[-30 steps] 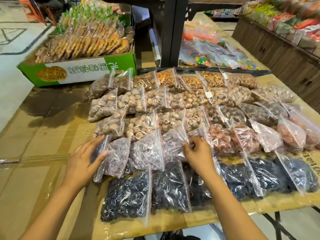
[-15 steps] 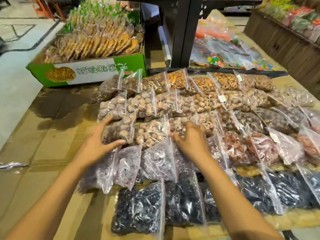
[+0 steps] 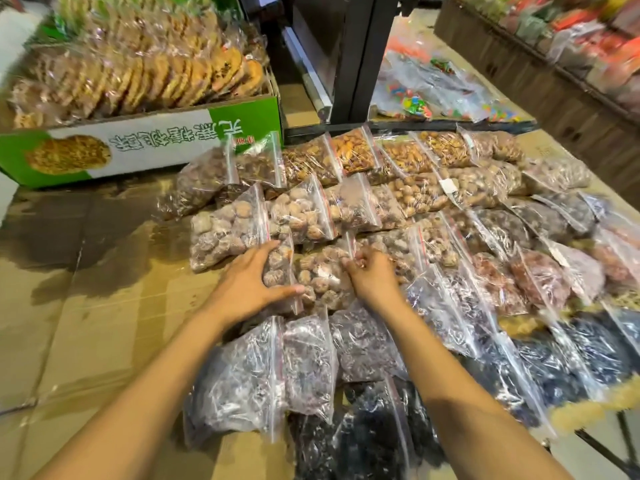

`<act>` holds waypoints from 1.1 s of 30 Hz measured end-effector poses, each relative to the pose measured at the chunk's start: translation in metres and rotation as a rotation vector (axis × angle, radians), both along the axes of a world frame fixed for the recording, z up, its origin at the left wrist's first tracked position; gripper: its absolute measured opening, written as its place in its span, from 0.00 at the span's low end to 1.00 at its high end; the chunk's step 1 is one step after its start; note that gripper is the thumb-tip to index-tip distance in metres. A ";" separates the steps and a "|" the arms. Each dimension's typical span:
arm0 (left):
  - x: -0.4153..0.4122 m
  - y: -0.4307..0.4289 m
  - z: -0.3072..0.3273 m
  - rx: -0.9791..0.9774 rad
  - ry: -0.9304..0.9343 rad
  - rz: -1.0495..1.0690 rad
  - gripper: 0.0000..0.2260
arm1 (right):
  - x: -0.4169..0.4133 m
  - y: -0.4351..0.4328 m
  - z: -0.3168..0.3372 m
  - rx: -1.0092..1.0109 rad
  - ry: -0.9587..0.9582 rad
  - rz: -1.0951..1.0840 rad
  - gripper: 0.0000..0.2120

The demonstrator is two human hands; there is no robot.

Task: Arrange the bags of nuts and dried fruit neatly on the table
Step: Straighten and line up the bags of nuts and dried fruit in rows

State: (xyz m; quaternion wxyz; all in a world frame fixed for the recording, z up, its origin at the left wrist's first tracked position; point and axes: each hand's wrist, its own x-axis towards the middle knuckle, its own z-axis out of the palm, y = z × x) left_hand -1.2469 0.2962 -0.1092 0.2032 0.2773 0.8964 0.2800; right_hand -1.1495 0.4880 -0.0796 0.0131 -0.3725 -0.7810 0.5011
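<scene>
Worktop: cardboard-covered worktop (image 3: 86,341) fills our view, its bare brown sheets lying open on the left side.
Far left: we see a green and white cardboard box (image 3: 145,147) packed with wrapped round golden biscuits at the back edge.
Left hand: our left hand (image 3: 254,285) is spread, fingers stretched over the left side of a clear zip bag of pale brown round nuts (image 3: 318,275), thumb reaching across its lower edge.
Bag between the hands: it lies in the third row from the back, touching its neighbours on every side.
Right hand: our right hand (image 3: 372,273) curls its fingertips together at the red zip strip near the top of that same bag; whether they actually pinch it we cannot tell.
Front rows: clear bags of purplish dried fruit (image 3: 263,375) sit just below our hands, and clear bags of black dried fruit (image 3: 374,438) lie nearest us.
Centre back: a dark metal post (image 3: 356,53) stands behind the rows.
Right: overlapping rows of clear bags of reddish dried fruit (image 3: 540,278) run toward the worktop's edge.
Far right: a brown wooden shelf of colourful packets (image 3: 540,74) stands apart.
</scene>
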 end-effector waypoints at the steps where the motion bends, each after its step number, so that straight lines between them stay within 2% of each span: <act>1: -0.001 -0.001 -0.001 -0.026 0.029 0.000 0.49 | -0.003 -0.001 0.002 0.004 0.024 0.007 0.07; 4: -0.001 -0.010 -0.008 -0.078 0.093 0.036 0.50 | -0.011 -0.002 0.008 0.108 0.063 0.060 0.05; 6: 0.004 -0.014 -0.010 -0.091 0.128 0.023 0.52 | -0.011 0.000 0.006 0.149 0.025 0.068 0.02; 10: 0.011 -0.009 0.002 -0.118 0.115 -0.010 0.53 | 0.000 0.001 -0.006 0.344 -0.095 0.137 0.07; 13: 0.012 -0.007 0.001 -0.120 0.114 -0.024 0.53 | 0.000 0.002 -0.010 0.338 -0.102 0.111 0.04; 16: 0.010 -0.005 -0.009 -0.028 0.139 -0.003 0.50 | -0.002 0.003 -0.011 0.349 -0.111 0.120 0.05; 21: 0.015 -0.010 -0.004 0.099 0.188 0.029 0.48 | -0.018 0.011 0.009 0.506 -0.235 0.249 0.07; 24: 0.004 -0.023 0.002 0.259 0.308 0.128 0.46 | -0.043 0.014 0.021 0.644 -0.073 0.200 0.14; 26: -0.015 -0.028 0.004 0.326 0.334 0.219 0.44 | -0.064 0.013 0.023 0.633 -0.035 0.196 0.17; 29: -0.056 -0.029 0.008 0.259 0.241 0.328 0.47 | -0.092 0.006 0.012 0.571 -0.119 0.260 0.16; 31: -0.083 -0.032 0.002 0.215 0.197 0.368 0.48 | -0.101 0.000 0.001 0.491 -0.121 0.257 0.12; 33: -0.102 -0.035 -0.009 0.237 0.072 0.445 0.48 | -0.101 -0.001 -0.006 0.412 -0.070 0.203 0.06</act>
